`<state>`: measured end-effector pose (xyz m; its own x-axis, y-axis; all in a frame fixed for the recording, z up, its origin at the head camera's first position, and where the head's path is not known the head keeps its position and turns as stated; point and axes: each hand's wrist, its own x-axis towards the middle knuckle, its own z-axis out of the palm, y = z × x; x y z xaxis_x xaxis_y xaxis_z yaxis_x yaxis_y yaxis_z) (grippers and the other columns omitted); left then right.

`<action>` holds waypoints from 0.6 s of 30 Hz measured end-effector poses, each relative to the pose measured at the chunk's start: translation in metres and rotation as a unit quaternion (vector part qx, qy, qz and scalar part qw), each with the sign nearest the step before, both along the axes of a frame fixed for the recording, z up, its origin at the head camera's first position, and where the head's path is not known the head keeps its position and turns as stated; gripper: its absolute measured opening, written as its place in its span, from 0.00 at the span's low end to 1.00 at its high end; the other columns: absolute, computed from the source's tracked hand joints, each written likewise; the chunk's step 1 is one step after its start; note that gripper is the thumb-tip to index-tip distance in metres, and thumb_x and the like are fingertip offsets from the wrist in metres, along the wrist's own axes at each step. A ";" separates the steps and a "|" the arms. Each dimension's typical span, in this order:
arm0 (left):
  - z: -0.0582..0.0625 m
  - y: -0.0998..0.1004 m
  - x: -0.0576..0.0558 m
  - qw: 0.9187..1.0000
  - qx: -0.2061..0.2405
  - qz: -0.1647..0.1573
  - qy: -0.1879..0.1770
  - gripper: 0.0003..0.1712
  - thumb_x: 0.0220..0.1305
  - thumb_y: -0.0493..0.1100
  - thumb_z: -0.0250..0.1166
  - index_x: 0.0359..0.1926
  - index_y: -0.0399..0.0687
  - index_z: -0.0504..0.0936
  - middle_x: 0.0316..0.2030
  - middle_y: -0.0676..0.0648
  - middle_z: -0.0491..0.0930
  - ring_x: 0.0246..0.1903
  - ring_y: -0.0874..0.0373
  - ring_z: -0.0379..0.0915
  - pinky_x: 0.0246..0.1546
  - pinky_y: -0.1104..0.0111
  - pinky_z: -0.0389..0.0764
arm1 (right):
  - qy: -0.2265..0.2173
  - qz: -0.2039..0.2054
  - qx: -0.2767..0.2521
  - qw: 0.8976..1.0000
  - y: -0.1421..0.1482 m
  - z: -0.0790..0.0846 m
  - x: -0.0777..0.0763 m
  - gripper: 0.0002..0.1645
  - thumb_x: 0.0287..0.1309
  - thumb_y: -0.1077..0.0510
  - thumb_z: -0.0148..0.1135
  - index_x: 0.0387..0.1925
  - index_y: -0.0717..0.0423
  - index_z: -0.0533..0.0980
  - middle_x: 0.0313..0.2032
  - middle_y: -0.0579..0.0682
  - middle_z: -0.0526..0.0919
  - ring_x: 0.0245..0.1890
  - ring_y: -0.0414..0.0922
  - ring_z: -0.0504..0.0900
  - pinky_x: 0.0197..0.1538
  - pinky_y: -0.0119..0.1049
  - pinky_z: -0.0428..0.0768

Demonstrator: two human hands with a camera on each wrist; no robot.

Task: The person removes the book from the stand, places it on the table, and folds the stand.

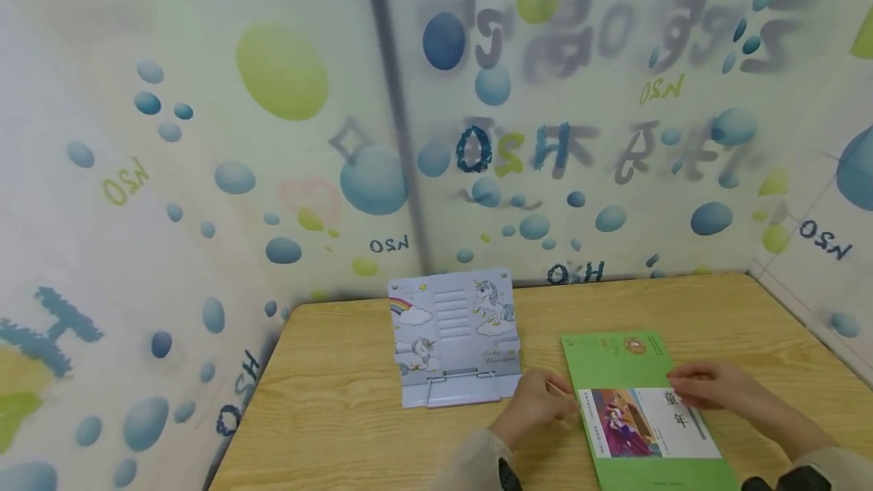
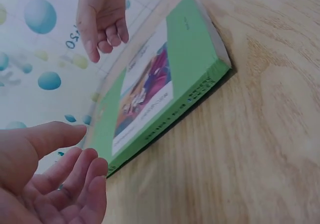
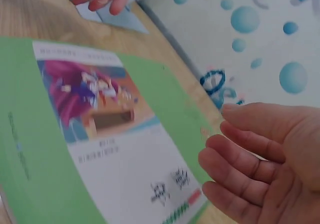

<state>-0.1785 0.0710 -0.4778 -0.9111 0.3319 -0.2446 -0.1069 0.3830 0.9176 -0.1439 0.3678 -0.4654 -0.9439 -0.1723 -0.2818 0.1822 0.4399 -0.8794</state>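
Note:
A green book (image 1: 593, 362) lies flat on the wooden table, its cover carrying a white band with a colourful picture and dark characters. My left hand (image 1: 539, 404) is beside the book's left, spine edge, fingers loosely bent; in the left wrist view, the hand (image 2: 60, 176) holds nothing, and whether a fingertip touches the spine cannot be told. Over the book's right edge hovers my right hand (image 1: 719, 392). From the right wrist view, that hand (image 3: 270, 159) has relaxed fingers, palm turned toward the cover, and nothing is gripped.
A white book stand (image 1: 452, 317) with unicorn and rainbow prints stands left of the book, close to my left hand. The wooden table (image 1: 327, 370) reaches back to a patterned curtain (image 1: 307, 150) with blue and green dots, which also hangs at both sides.

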 end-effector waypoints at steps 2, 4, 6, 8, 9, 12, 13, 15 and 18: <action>0.004 -0.003 0.000 1.000 0.006 -0.003 0.002 0.10 0.44 0.33 0.71 0.29 0.43 0.80 0.17 0.51 0.75 0.17 0.61 0.70 0.18 0.70 0.74 | 0.011 0.026 -0.005 1.000 -0.008 0.005 -0.003 0.30 0.62 0.54 0.55 0.50 0.80 0.65 0.37 0.56 0.81 0.35 0.46 0.81 0.38 0.38 0.80; 0.008 -0.007 -0.001 1.000 0.006 -0.008 0.007 0.09 0.44 0.33 0.71 0.30 0.44 0.80 0.18 0.51 0.76 0.17 0.61 0.71 0.18 0.69 0.75 | 0.019 0.042 -0.013 0.999 -0.017 0.010 -0.007 0.29 0.63 0.54 0.54 0.51 0.79 0.65 0.38 0.57 0.80 0.36 0.48 0.81 0.39 0.38 0.80; 0.012 -0.012 -0.001 1.000 0.008 -0.014 0.013 0.09 0.45 0.34 0.71 0.31 0.43 0.80 0.18 0.52 0.76 0.17 0.61 0.72 0.18 0.68 0.75 | 0.028 0.055 -0.017 0.998 -0.026 0.014 -0.011 0.29 0.63 0.54 0.53 0.52 0.79 0.65 0.39 0.58 0.80 0.37 0.49 0.80 0.39 0.40 0.80; 0.016 -0.017 0.000 1.000 0.010 -0.015 0.019 0.09 0.46 0.34 0.70 0.32 0.42 0.81 0.19 0.52 0.76 0.18 0.61 0.72 0.17 0.67 0.76 | 0.036 0.069 -0.025 0.997 -0.035 0.017 -0.015 0.29 0.63 0.55 0.53 0.52 0.79 0.64 0.39 0.60 0.80 0.38 0.51 0.80 0.40 0.41 0.79; 0.018 -0.020 0.000 1.000 0.012 -0.018 0.021 0.09 0.47 0.34 0.70 0.32 0.41 0.81 0.19 0.52 0.76 0.18 0.61 0.72 0.17 0.67 0.75 | 0.037 0.076 -0.032 0.996 -0.040 0.019 -0.017 0.29 0.64 0.55 0.53 0.52 0.79 0.64 0.40 0.61 0.79 0.38 0.52 0.80 0.40 0.43 0.79; 0.024 -0.029 0.000 0.999 0.020 -0.015 0.027 0.10 0.47 0.34 0.70 0.33 0.40 0.81 0.19 0.52 0.76 0.18 0.61 0.73 0.17 0.68 0.75 | 0.044 0.093 -0.043 0.994 -0.053 0.022 -0.022 0.28 0.64 0.56 0.52 0.52 0.79 0.64 0.41 0.62 0.78 0.39 0.54 0.79 0.42 0.46 0.79; 0.026 -0.032 0.000 0.999 0.023 -0.014 0.030 0.10 0.47 0.34 0.70 0.34 0.40 0.81 0.20 0.52 0.76 0.18 0.61 0.73 0.16 0.68 0.75 | 0.044 0.096 -0.047 0.993 -0.057 0.023 -0.024 0.28 0.64 0.56 0.53 0.52 0.79 0.64 0.40 0.62 0.78 0.39 0.55 0.79 0.43 0.47 0.78; 0.029 -0.038 0.000 0.999 0.027 -0.014 0.033 0.10 0.48 0.35 0.70 0.34 0.40 0.81 0.20 0.52 0.76 0.19 0.61 0.73 0.16 0.69 0.75 | 0.045 0.101 -0.045 0.993 -0.065 0.025 -0.027 0.28 0.63 0.56 0.53 0.52 0.78 0.64 0.40 0.60 0.78 0.39 0.55 0.79 0.44 0.49 0.78; 0.034 -0.049 -0.002 0.999 0.030 -0.013 0.038 0.10 0.49 0.35 0.69 0.35 0.40 0.81 0.21 0.52 0.75 0.19 0.61 0.73 0.16 0.69 0.75 | 0.055 0.107 -0.031 0.992 -0.078 0.028 -0.033 0.27 0.63 0.55 0.53 0.53 0.76 0.66 0.37 0.59 0.79 0.38 0.56 0.79 0.43 0.51 0.77</action>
<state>-0.1807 0.0216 -0.4439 -0.9175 0.3668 -0.1538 -0.0268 0.3287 0.9441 -0.1771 0.2893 -0.4376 -0.9086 -0.3851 -0.1618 -0.0074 0.4022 -0.9155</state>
